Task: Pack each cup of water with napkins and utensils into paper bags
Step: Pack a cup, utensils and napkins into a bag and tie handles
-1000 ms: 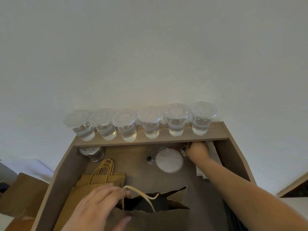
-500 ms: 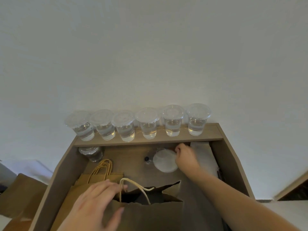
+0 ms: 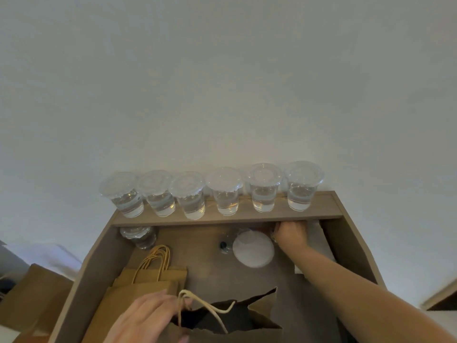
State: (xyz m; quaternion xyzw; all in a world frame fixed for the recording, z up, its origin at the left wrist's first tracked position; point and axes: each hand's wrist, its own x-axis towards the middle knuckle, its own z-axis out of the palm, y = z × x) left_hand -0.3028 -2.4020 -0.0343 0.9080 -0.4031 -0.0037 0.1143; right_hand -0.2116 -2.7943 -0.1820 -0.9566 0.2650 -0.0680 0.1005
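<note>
Up front, left hand (image 3: 148, 318) grip pinches the open bag (image 3: 247, 328) rim; right hand (image 3: 291, 233) grip under the shelf (image 3: 222, 217), unclear.

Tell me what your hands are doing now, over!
Left hand holds open paper bag at its rim. Right hand reaching under shelf beside white napkins; grasp hidden. Six lidded cups wait on the shelf. Nothing blocking.
</note>
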